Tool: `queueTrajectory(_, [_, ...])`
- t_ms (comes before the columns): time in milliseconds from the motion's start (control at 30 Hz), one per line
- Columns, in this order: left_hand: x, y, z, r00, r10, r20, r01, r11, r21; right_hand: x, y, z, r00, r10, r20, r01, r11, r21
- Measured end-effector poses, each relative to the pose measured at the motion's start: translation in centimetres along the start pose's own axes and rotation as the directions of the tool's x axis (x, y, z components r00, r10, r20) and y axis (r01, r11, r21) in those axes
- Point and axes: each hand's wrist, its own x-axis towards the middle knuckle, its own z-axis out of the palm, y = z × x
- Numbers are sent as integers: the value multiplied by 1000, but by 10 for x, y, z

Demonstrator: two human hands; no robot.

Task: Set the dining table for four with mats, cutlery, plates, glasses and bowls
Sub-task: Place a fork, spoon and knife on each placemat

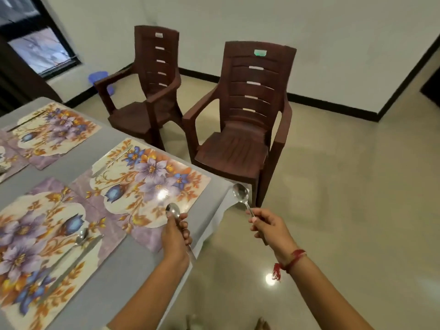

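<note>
My left hand grips 1 spoon above the near edge of the middle mat; my right hand pinches a 2nd spoon off the table corner. This mat carries only a knife. I judge the spoon should lie flat, parallel to it, bowl up, as on the nearest mat.

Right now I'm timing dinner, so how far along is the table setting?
Early. Floral mats are down; the near-left mat has a knife and spoon, the middle mat only a knife. The left hand and the right hand each hold a spoon. No plates, glasses or bowls in view.
</note>
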Motion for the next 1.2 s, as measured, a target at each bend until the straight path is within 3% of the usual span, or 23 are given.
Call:
queueTrajectory(233, [20, 15, 44, 985, 71, -157, -90, 989, -118, 91, -32, -11, 979, 38, 201, 0, 983, -183])
queueTrajectory(433, [74, 40, 66, 946, 69, -318, -159, 951, -267, 180, -64, 28, 900, 78, 429, 72, 944, -322])
queueTrajectory(700, [157, 92, 87, 840, 22, -542, -310, 839, -447, 317, -108, 116, 790, 68, 609, 318, 805, -501])
queueTrajectory(833, [181, 107, 77, 805, -11, -594, -344, 807, -480, 348, -129, 172, 679, 11, 734, 524, 693, -495])
queueTrajectory(1067, [196, 117, 46, 751, -24, -660, -503, 627, -595, 369, -129, 283, 506, 53, 861, 623, 668, -407])
queueTrajectory(1200, [202, 113, 44, 704, -51, -709, -571, 553, -607, 374, -121, 342, 370, 75, 926, 733, 589, -341])
